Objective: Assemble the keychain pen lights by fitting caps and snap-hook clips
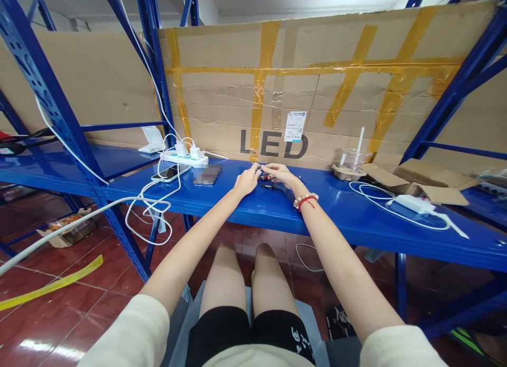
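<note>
Both my arms reach out over the blue metal shelf (pixel 277 211). My left hand (pixel 246 180) is curled, its fingers closed on a small dark part (pixel 262 172) that is too small to name. My right hand (pixel 280 173) meets it from the right, fingers pinched on the same small part. A few tiny dark pieces (pixel 268 186) lie on the shelf just below the hands. A beaded bracelet with a red string (pixel 304 200) sits on my right wrist.
Left of the hands lie a blurred dark item (pixel 206 175), a phone (pixel 170 172) on a cable and a white power strip (pixel 185 156). To the right stand a plastic cup with a straw (pixel 354 161), a white adapter with cable (pixel 410 203) and cardboard pieces (pixel 425 182). A taped cardboard sheet (pixel 317 87) closes the back.
</note>
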Action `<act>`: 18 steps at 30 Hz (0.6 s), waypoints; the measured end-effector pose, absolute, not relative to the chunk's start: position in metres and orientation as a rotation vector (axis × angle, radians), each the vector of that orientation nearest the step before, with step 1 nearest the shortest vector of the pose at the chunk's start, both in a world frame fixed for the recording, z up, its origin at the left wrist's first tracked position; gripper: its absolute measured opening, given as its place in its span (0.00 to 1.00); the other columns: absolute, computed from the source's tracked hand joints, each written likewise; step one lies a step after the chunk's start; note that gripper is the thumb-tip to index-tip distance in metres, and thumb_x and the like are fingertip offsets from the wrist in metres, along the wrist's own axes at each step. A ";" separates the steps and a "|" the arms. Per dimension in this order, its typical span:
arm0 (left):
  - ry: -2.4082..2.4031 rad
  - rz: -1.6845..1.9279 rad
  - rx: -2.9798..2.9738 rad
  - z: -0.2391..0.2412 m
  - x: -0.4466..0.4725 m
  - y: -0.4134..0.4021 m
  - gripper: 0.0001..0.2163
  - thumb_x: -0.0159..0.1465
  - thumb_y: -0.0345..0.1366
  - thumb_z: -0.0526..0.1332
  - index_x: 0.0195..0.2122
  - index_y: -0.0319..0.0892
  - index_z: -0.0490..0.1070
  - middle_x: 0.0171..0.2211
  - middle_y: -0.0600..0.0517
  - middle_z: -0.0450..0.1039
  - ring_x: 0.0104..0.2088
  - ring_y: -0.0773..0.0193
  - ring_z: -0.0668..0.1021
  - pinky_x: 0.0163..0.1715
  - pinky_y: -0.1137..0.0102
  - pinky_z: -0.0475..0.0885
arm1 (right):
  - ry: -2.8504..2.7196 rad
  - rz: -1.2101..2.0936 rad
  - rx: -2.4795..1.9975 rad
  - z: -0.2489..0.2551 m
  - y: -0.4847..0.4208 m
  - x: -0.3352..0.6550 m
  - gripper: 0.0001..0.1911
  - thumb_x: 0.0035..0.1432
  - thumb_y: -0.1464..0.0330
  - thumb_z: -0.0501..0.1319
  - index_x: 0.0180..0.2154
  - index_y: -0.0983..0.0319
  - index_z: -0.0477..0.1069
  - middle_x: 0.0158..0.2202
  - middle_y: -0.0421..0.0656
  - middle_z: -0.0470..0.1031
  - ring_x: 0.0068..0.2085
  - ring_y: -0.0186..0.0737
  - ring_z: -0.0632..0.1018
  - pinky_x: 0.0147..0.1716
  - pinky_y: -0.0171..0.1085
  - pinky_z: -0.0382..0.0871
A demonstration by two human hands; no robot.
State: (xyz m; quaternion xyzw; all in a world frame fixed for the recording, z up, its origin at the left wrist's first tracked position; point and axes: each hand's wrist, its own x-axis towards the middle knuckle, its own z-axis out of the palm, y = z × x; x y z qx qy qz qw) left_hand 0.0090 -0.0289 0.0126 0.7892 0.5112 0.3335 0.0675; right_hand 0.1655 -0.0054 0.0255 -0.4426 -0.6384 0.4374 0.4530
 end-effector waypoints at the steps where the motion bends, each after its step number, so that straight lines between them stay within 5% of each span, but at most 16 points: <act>1: 1.549 1.007 2.368 0.013 0.009 -0.029 0.15 0.66 0.40 0.45 0.51 0.46 0.60 0.42 0.46 0.75 0.46 0.52 0.75 0.44 0.59 0.68 | -1.571 1.065 -1.073 0.025 -0.005 0.166 0.20 0.41 0.57 0.69 0.35 0.62 0.76 0.30 0.41 0.75 0.25 0.26 0.70 0.20 0.25 0.61; 18: 1.312 1.013 2.374 0.009 0.006 -0.029 0.09 0.66 0.38 0.45 0.43 0.44 0.61 0.30 0.51 0.74 0.34 0.60 0.76 0.38 0.67 0.68 | -1.628 1.062 -1.037 0.018 -0.004 0.168 0.19 0.36 0.63 0.72 0.34 0.64 0.77 0.21 0.37 0.71 0.22 0.26 0.67 0.18 0.26 0.58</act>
